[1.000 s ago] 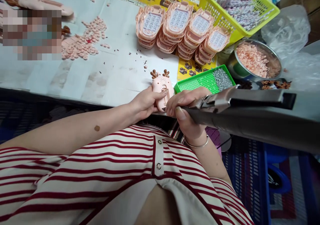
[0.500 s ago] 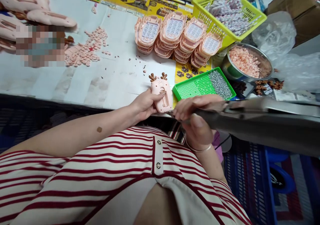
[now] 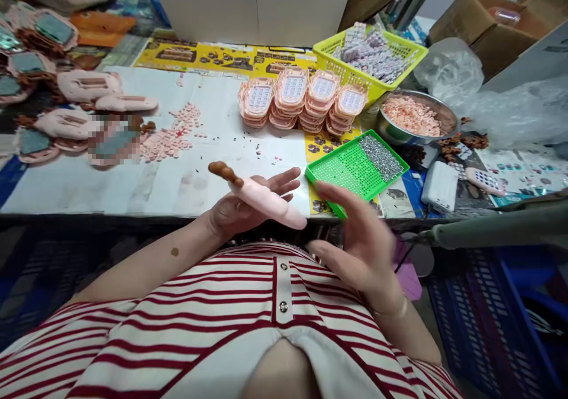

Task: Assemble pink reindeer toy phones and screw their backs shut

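A pink toy phone (image 3: 268, 202) with brown antlers lies edge-on across my left hand (image 3: 242, 212). The hand carries it with the palm turned up and the fingers stretched out beyond it. My right hand (image 3: 361, 242) is slightly blurred, its thumb and fingers apart and nothing between them. It hovers to the right of the toy phone, near the front corner of a green tray (image 3: 335, 171) that has small silvery screws (image 3: 381, 157) at one end. The electric screwdriver (image 3: 483, 228) hangs at the right, apart from my hand.
Stacked pink keypad shells (image 3: 293, 91) stand at the back of the table, before a yellow basket (image 3: 377, 82) of white parts. A metal bowl (image 3: 419, 118) holds pink pieces. Loose pink pieces (image 3: 173, 135) and toy shells (image 3: 89, 85) lie left. A white box-shaped device (image 3: 440, 186) lies right.
My right hand has let go of the screwdriver, which now hangs farther right. The toy phone has been turned from back-up to edge-on in my left hand. The view has shifted.
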{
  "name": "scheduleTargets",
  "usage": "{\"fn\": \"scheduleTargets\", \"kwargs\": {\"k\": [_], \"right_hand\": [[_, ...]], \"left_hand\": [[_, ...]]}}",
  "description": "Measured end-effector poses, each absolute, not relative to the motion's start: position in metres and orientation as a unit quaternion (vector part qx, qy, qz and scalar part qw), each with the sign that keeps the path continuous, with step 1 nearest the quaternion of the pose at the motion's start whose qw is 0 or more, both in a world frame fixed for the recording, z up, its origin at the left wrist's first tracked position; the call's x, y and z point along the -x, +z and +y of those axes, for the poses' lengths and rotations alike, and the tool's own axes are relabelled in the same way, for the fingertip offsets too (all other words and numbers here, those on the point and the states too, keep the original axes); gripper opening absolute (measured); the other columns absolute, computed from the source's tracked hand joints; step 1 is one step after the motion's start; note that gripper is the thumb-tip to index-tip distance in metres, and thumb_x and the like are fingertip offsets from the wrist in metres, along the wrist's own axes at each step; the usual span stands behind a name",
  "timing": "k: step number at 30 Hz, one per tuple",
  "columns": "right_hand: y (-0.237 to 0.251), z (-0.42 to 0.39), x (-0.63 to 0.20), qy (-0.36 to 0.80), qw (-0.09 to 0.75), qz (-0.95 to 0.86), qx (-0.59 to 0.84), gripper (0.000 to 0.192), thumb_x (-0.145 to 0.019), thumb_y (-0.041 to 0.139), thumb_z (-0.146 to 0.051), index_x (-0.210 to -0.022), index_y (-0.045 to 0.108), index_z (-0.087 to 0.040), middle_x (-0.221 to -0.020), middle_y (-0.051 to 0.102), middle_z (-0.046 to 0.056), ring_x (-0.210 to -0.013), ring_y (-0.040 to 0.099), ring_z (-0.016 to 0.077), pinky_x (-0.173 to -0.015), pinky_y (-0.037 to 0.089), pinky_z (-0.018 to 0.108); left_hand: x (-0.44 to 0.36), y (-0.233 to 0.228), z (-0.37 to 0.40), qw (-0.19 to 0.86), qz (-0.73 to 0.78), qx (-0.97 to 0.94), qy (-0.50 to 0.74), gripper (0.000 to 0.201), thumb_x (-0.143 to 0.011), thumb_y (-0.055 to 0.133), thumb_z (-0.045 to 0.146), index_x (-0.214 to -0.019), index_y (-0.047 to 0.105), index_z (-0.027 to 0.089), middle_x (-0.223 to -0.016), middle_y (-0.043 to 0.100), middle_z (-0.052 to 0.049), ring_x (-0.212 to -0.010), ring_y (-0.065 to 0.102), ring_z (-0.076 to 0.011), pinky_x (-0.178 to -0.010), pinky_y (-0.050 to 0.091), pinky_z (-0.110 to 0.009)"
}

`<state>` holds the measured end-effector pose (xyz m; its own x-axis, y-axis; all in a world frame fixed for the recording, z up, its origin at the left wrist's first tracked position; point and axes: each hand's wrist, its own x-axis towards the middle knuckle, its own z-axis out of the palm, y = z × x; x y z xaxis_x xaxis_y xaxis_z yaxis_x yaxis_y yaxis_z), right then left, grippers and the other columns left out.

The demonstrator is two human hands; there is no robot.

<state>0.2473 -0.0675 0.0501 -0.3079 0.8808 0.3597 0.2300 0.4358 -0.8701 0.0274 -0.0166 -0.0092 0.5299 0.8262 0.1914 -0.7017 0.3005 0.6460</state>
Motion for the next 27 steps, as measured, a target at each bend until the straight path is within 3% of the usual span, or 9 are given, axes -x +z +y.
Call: {"fn": "scheduleTargets", "kwargs": {"k": [2, 5, 8, 12, 16, 19, 22, 24, 27], "right_hand": [[0.040, -0.057, -0.231, 0.414, 0.407, -0.733, 0.355, 0.062, -0.085, 0.076, -0.047, -0.140, 0.058, -0.026, -0.142, 0.066, 0.010, -0.129, 0.063, 0.0275, -0.111, 0.052, 0.044], [0.022, -0.040, -0.212, 0.463, 0.389, -0.717, 0.346, 0.049, -0.091, 0.066, -0.053, -0.129, 0.067, -0.023, -0.126, 0.075, 0.008, -0.113, 0.070, 0.0244, -0.103, 0.055, 0.041], [0.006, -0.028, -0.200, 0.473, 0.404, -0.683, 0.384, 0.051, -0.088, 0.067, -0.061, -0.120, 0.070, -0.021, -0.113, 0.077, 0.008, -0.098, 0.071, 0.0229, -0.091, 0.058, 0.039], [-0.006, -0.015, -0.192, 0.489, 0.370, -0.685, 0.393, 0.048, -0.088, 0.065, -0.063, -0.112, 0.073, -0.022, -0.100, 0.077, 0.006, -0.089, 0.069, 0.0214, -0.083, 0.058, 0.037], [-0.011, -0.005, -0.191, 0.501, 0.316, -0.708, 0.386, 0.047, -0.086, 0.067, -0.062, -0.112, 0.075, -0.024, -0.111, 0.079, 0.009, -0.102, 0.072, 0.0248, -0.095, 0.058, 0.042], [-0.013, 0.001, -0.193, 0.483, 0.274, -0.724, 0.410, 0.045, -0.087, 0.067, -0.058, -0.115, 0.074, -0.023, -0.121, 0.077, 0.011, -0.112, 0.071, 0.0266, -0.102, 0.055, 0.045], [-0.015, 0.007, -0.191, 0.467, 0.231, -0.742, 0.422, 0.038, -0.090, 0.064, -0.051, -0.111, 0.075, -0.021, -0.113, 0.079, 0.012, -0.106, 0.073, 0.0255, -0.098, 0.057, 0.043], [-0.017, 0.011, -0.187, 0.460, 0.216, -0.749, 0.424, 0.036, -0.091, 0.062, -0.049, -0.108, 0.076, -0.020, -0.108, 0.079, 0.011, -0.102, 0.073, 0.0252, -0.095, 0.058, 0.042], [-0.020, 0.016, -0.181, 0.443, 0.215, -0.752, 0.438, 0.036, -0.091, 0.060, -0.048, -0.106, 0.076, -0.020, -0.104, 0.080, 0.011, -0.098, 0.073, 0.0253, -0.093, 0.057, 0.043]], "left_hand": [[-0.026, -0.012, -0.018, 0.791, 0.098, -0.366, 0.480, 0.027, -0.064, 0.093, 0.032, -0.088, 0.082, 0.034, -0.147, 0.063, 0.002, -0.144, 0.050, -0.0326, -0.118, 0.040, -0.049], [-0.021, -0.013, -0.020, 0.779, 0.148, -0.352, 0.497, 0.041, -0.063, 0.093, 0.031, -0.103, 0.082, 0.031, -0.147, 0.063, -0.003, -0.147, 0.045, -0.0345, -0.118, 0.040, -0.048], [-0.019, -0.012, -0.021, 0.762, 0.193, -0.322, 0.528, 0.051, -0.065, 0.094, 0.038, -0.112, 0.080, 0.025, -0.139, 0.068, -0.010, -0.141, 0.052, -0.0354, -0.116, 0.041, -0.048], [-0.015, -0.011, -0.013, 0.729, 0.254, -0.314, 0.553, 0.051, -0.061, 0.096, 0.042, -0.105, 0.081, 0.020, -0.123, 0.075, -0.012, -0.119, 0.067, -0.0333, -0.107, 0.048, -0.046], [0.034, -0.004, -0.015, 0.684, 0.335, -0.386, 0.520, 0.049, -0.057, 0.097, 0.042, -0.095, 0.081, 0.017, -0.107, 0.078, -0.012, -0.104, 0.072, -0.0326, -0.092, 0.055, -0.043], [0.115, 0.010, -0.036, 0.656, 0.438, -0.466, 0.401, 0.050, -0.054, 0.097, 0.035, -0.097, 0.080, 0.017, -0.104, 0.078, -0.013, -0.101, 0.072, -0.0330, -0.089, 0.057, -0.041], [0.198, 0.022, -0.060, 0.518, 0.611, -0.540, 0.257, 0.060, -0.051, 0.097, 0.042, -0.102, 0.080, 0.015, -0.103, 0.079, -0.013, -0.098, 0.072, -0.0318, -0.089, 0.056, -0.038], [0.233, 0.022, -0.063, 0.378, 0.690, -0.569, 0.238, 0.059, -0.066, 0.087, 0.051, -0.111, 0.077, 0.014, -0.113, 0.078, -0.012, -0.104, 0.070, -0.0285, -0.097, 0.053, -0.037], [0.248, 0.010, -0.039, 0.195, 0.777, -0.546, 0.245, 0.055, -0.091, 0.064, 0.045, -0.129, 0.066, 0.006, -0.130, 0.071, -0.015, -0.116, 0.065, -0.0264, -0.105, 0.047, -0.038]]}}
